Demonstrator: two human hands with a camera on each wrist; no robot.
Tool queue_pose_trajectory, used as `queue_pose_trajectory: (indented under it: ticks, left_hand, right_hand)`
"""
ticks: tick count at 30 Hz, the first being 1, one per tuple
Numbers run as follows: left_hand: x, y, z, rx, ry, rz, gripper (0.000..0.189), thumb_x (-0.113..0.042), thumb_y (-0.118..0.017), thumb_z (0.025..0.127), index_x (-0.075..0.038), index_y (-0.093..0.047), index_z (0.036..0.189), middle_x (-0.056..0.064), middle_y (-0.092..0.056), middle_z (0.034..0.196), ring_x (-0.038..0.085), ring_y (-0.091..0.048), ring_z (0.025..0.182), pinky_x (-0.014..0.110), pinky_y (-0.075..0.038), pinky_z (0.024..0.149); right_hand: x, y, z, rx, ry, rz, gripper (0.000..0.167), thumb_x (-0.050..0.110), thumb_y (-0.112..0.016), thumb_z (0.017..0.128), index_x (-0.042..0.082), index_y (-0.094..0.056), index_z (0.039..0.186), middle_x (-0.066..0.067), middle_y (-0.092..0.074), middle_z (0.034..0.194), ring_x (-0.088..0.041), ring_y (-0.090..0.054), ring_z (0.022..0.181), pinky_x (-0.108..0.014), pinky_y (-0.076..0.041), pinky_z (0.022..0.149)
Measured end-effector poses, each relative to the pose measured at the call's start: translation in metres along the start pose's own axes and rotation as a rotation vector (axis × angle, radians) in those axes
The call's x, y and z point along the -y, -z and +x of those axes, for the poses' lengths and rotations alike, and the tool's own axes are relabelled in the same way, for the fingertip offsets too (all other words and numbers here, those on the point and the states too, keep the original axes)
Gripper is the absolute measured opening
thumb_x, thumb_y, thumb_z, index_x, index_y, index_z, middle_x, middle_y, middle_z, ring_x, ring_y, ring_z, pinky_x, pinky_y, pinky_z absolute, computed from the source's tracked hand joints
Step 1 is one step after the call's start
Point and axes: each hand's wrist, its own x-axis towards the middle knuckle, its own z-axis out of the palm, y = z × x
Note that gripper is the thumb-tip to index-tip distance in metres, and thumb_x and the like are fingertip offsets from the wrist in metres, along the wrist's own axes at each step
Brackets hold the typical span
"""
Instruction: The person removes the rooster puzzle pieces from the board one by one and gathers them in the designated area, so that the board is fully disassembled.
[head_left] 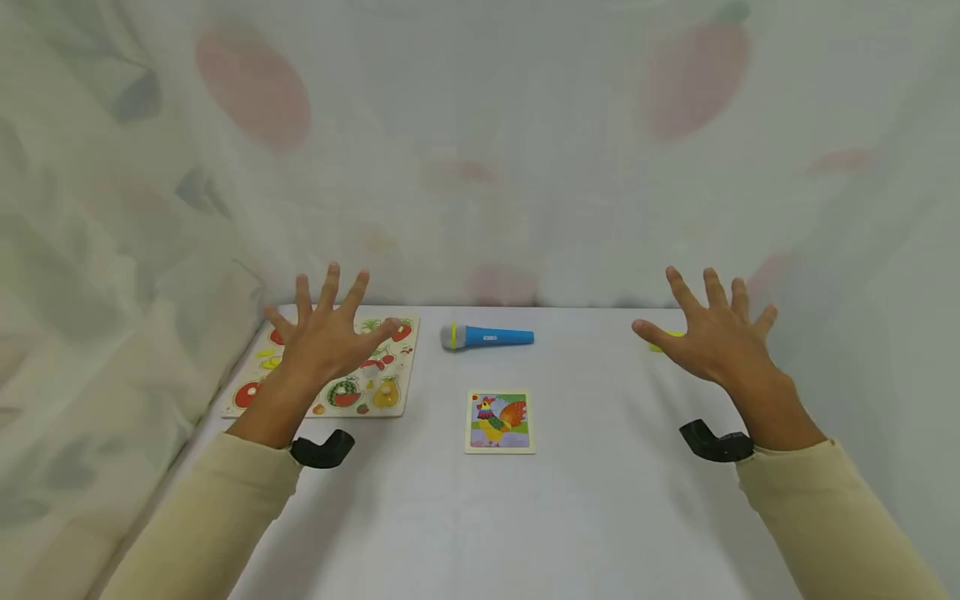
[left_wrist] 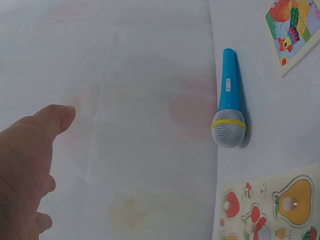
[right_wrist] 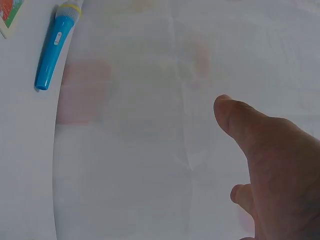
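Observation:
Fingers spread wide, my left hand (head_left: 324,340) is held up over the fruit peg puzzle board (head_left: 390,379) at the left, and it holds nothing. My right hand (head_left: 718,340), also spread and holding nothing, is raised at the right. Behind its thumb a small yellow thing (head_left: 667,340) shows, mostly hidden by the hand. Between the hands a toy microphone (head_left: 495,337) lies on its side, blue handle to the right and grey head with a yellow ring to the left. Nearer to me lies a square rooster picture puzzle (head_left: 500,422) in a pale frame.
The things lie on a white table (head_left: 570,517). A pale curtain (head_left: 480,150) with faded fruit prints hangs right behind the table's far edge, and a leaf-patterned cloth (head_left: 97,250) hangs along the left. Each wrist carries a black mount (head_left: 322,450).

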Motion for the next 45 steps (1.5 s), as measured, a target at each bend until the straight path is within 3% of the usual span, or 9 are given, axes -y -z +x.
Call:
queue_pose_trajectory:
  ticks: [8, 16, 29, 45]
  left_hand:
    - [-0.006, -0.010, -0.003, -0.026, -0.027, 0.029, 0.095, -0.084, -0.029, 0.080, -0.029, -0.012, 0.156, 0.010, 0.007, 0.160, 0.042, 0.022, 0.138, 0.072, 0.022, 0.087]
    - [-0.015, -0.021, -0.013, -0.040, -0.060, 0.012, 0.092, -0.080, -0.032, 0.083, -0.026, -0.015, 0.156, 0.009, 0.004, 0.161, 0.043, 0.014, 0.141, 0.072, 0.020, 0.090]
    - [-0.042, -0.051, -0.030, -0.060, -0.117, -0.030, 0.086, -0.074, -0.042, 0.085, -0.026, -0.025, 0.155, 0.010, -0.006, 0.161, 0.041, 0.003, 0.142, 0.075, 0.007, 0.095]
    - [-0.073, -0.106, -0.058, -0.049, -0.198, -0.064, 0.078, -0.063, -0.055, 0.085, -0.025, -0.036, 0.151, 0.008, -0.014, 0.160, 0.040, -0.004, 0.142, 0.073, 0.000, 0.099]
  right_hand:
    - [0.003, -0.003, 0.000, -0.024, 0.008, 0.016, 0.095, 0.079, -0.037, 0.084, 0.029, 0.000, 0.156, -0.030, 0.001, 0.155, -0.055, 0.011, 0.136, -0.079, 0.011, 0.087]
    - [0.009, -0.011, 0.001, -0.056, 0.040, 0.041, 0.094, 0.077, -0.040, 0.084, 0.028, -0.004, 0.156, -0.029, -0.004, 0.155, -0.054, 0.007, 0.137, -0.078, 0.008, 0.090]
    - [0.017, -0.025, 0.003, -0.072, 0.084, 0.062, 0.093, 0.074, -0.043, 0.086, 0.025, -0.007, 0.157, -0.028, -0.007, 0.155, -0.052, 0.002, 0.138, -0.076, 0.005, 0.094]
    - [0.025, -0.052, 0.008, -0.152, 0.173, 0.124, 0.088, 0.066, -0.051, 0.087, 0.019, -0.020, 0.155, -0.025, -0.019, 0.153, -0.050, -0.010, 0.137, -0.075, -0.005, 0.096]
